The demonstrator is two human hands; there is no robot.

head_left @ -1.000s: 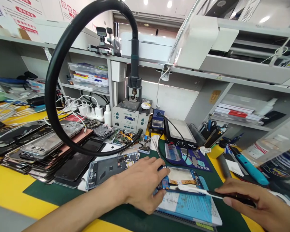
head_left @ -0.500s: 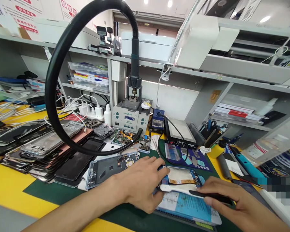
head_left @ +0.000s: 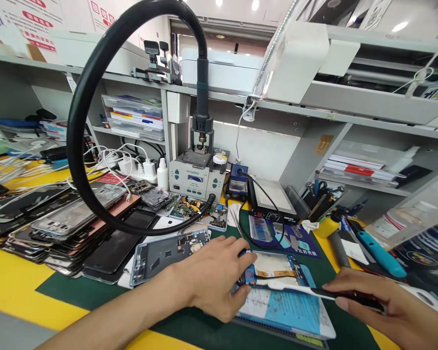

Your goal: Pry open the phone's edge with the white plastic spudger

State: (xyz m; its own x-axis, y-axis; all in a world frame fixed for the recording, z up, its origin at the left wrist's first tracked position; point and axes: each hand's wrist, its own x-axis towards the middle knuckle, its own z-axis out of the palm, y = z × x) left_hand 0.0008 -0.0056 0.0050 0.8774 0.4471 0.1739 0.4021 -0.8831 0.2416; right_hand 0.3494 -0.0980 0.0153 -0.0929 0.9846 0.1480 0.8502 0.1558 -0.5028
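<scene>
My left hand (head_left: pixel 219 277) is closed on the left end of an opened phone (head_left: pixel 277 265), thumb at its near edge and fingers over its far side. The phone has a blue frame, a pale panel and an orange flex cable. It rests on a blue-and-white pad (head_left: pixel 288 313). In my right hand (head_left: pixel 383 301) is a toothbrush (head_left: pixel 314 291) with a white head and neck and a black handle. Its head lies along the phone's near edge; bristles are hidden. Thin metal tweezers (head_left: pixel 238 226) reach up beyond my left fingers; whether they are held cannot be told.
Another opened phone (head_left: pixel 158 255) lies left of my left forearm, beside stacked phone parts (head_left: pixel 65 218). Behind stands a hot-air station (head_left: pixel 195 180) with a looping black hose (head_left: pixel 76 136). A yellow bottle (head_left: pixel 328 224) and a turquoise-handled tool (head_left: pixel 381 253) are at the right.
My right hand has moved right, drawing the toothbrush along the phone's near edge. The brush head is now farther from my left thumb. My left hand and the phone stay in place.
</scene>
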